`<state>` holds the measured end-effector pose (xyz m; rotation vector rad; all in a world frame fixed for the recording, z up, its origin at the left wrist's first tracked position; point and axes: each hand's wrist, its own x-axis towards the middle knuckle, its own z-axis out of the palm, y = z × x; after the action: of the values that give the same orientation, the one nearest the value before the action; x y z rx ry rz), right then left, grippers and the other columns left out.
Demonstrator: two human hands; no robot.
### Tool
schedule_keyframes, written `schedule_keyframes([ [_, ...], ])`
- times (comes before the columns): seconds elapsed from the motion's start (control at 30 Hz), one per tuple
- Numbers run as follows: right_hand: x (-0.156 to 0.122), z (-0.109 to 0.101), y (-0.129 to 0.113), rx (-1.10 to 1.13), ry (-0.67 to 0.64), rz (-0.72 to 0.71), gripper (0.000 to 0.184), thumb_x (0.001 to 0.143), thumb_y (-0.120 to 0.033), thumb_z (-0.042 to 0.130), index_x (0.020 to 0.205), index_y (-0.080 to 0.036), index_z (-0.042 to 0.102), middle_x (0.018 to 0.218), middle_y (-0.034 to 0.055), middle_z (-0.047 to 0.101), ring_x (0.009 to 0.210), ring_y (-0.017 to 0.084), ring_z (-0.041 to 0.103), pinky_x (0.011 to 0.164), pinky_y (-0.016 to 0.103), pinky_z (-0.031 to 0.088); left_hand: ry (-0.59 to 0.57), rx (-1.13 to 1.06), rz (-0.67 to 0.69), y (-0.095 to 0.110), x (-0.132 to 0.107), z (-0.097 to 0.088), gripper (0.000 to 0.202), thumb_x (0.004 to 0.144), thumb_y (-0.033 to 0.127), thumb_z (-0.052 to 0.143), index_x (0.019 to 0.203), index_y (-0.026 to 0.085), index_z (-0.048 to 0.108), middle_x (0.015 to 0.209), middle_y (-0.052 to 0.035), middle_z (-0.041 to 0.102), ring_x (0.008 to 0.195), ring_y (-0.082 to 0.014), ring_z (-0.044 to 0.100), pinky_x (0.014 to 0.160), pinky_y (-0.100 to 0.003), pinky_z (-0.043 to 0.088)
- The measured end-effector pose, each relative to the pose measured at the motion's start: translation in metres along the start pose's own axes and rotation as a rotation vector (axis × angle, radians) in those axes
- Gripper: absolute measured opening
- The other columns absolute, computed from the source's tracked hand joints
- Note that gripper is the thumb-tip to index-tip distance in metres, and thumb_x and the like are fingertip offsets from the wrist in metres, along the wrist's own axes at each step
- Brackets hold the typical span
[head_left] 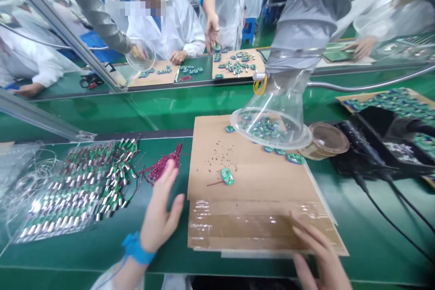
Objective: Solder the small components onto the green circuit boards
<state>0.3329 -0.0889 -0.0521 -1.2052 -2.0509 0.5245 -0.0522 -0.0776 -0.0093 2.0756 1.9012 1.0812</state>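
Note:
My left hand [161, 208], a blue band [137, 248] on its wrist, reaches over the green bench with thumb and fingers apart. Its fingertips are at a bundle of dark red wires [162, 167]; I see nothing held. Over the lower right of a taped cardboard sheet [217, 217] is my right hand [317, 249], slightly blurred, its fingers stretched out and holding nothing. One small green circuit board [227, 176] lies mid-sheet with a dark red wire reaching left from it. Dark specks are scattered just above it.
A clear fume hood [272, 118] hangs over a pile of circuit boards. Right of it stand a round tub [326, 140] and a black device [377, 145] with cables. Rows of metal-ended parts [78, 186] lie left. Co-workers in white coats sit and stand beyond the green divider [170, 106].

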Motion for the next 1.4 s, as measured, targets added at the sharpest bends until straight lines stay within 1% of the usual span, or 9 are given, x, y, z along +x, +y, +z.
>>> schedule_keyframes([
  [0.2,0.041,0.025,-0.014,-0.047,-0.180,-0.087,0.045,0.097,-0.016,0.053,0.142,-0.023,0.051,0.140,0.0147,0.055,0.132,0.029,0.055,0.107,0.047,0.053,-0.257,0.148,-0.024,0.021,0.035,0.050,0.029,0.102,0.039,0.057,0.128,0.027,0.061,0.126,-0.0085,0.065,0.116,-0.0295,0.057,0.102,-0.054,0.037],
  [0.33,0.060,0.018,0.000,-0.050,-0.137,-0.089,0.035,0.099,-0.016,0.052,0.132,-0.025,0.055,0.126,0.0125,0.060,0.121,0.028,0.059,0.100,0.048,0.054,-0.346,0.111,0.100,0.023,0.053,0.054,0.017,0.105,0.034,0.052,0.107,0.026,0.067,0.111,-0.0034,0.067,0.106,-0.0242,0.057,0.097,-0.047,0.036],
  [0.5,0.056,0.018,0.011,-0.070,-0.066,-0.013,0.027,0.100,-0.019,0.051,0.126,-0.025,0.057,0.117,0.0112,0.062,0.111,0.027,0.062,0.092,0.046,0.056,-0.425,0.003,0.253,0.008,0.050,0.051,0.017,0.107,0.028,0.049,0.108,0.024,0.065,0.110,-0.0041,0.067,0.105,-0.0216,0.057,0.092,-0.040,0.039],
  [0.7,0.060,0.030,0.002,-0.079,-0.094,-0.095,0.026,0.098,-0.018,0.055,0.123,-0.025,0.059,0.113,0.0098,0.065,0.107,0.027,0.064,0.089,0.045,0.057,-0.232,0.002,0.146,-0.013,0.074,0.051,0.019,0.104,0.026,0.050,0.119,0.023,0.062,0.119,-0.0092,0.061,0.112,-0.0252,0.057,0.097,-0.042,0.044],
  [0.87,0.107,0.044,-0.023,-0.008,-0.191,-0.195,0.036,0.097,-0.013,0.051,0.131,-0.027,0.056,0.128,0.0103,0.063,0.126,0.026,0.059,0.105,0.047,0.053,-0.139,0.020,0.081,-0.022,0.099,0.066,0.046,0.099,0.027,0.059,0.143,0.022,0.047,0.138,-0.0145,0.052,0.126,-0.0308,0.051,0.105,-0.048,0.044],
  [1.03,0.150,0.067,-0.039,-0.059,-0.279,-0.251,0.043,0.100,-0.018,0.049,0.142,-0.025,0.051,0.148,0.0100,0.056,0.140,0.026,0.049,0.117,0.051,0.043,-0.189,-0.022,0.119,-0.025,0.103,0.075,0.021,0.101,0.022,0.055,0.119,0.026,0.065,0.122,-0.0072,0.066,0.116,-0.0270,0.060,0.100,-0.045,0.048],
  [1.17,0.138,0.080,-0.046,-0.099,-0.300,-0.221,0.036,0.100,-0.022,0.050,0.136,-0.022,0.057,0.136,0.0116,0.064,0.125,0.029,0.060,0.105,0.052,0.050,-0.234,-0.091,0.173,-0.039,0.100,0.058,0.020,0.101,0.016,0.052,0.102,0.026,0.069,0.131,-0.0026,0.066,0.130,-0.0232,0.055,0.111,-0.042,0.043],
  [1.27,0.119,0.075,-0.044,-0.160,-0.250,-0.154,0.033,0.100,-0.025,0.052,0.133,-0.022,0.059,0.130,0.0125,0.067,0.118,0.030,0.062,0.098,0.050,0.052,-0.158,-0.093,0.108,-0.045,0.094,0.045,0.029,0.103,0.014,0.042,0.107,0.025,0.068,0.144,-0.0050,0.056,0.139,-0.0236,0.047,0.117,-0.044,0.038],
  [1.4,0.114,0.058,-0.022,-0.317,-0.125,-0.049,0.032,0.099,-0.033,0.055,0.128,-0.020,0.061,0.124,0.0142,0.068,0.112,0.033,0.061,0.093,0.051,0.050,-0.046,-0.030,-0.046,-0.041,0.082,0.042,0.024,0.105,0.029,0.048,0.125,0.022,0.059,0.123,-0.0120,0.059,0.118,-0.0265,0.057,0.104,-0.046,0.048],
])
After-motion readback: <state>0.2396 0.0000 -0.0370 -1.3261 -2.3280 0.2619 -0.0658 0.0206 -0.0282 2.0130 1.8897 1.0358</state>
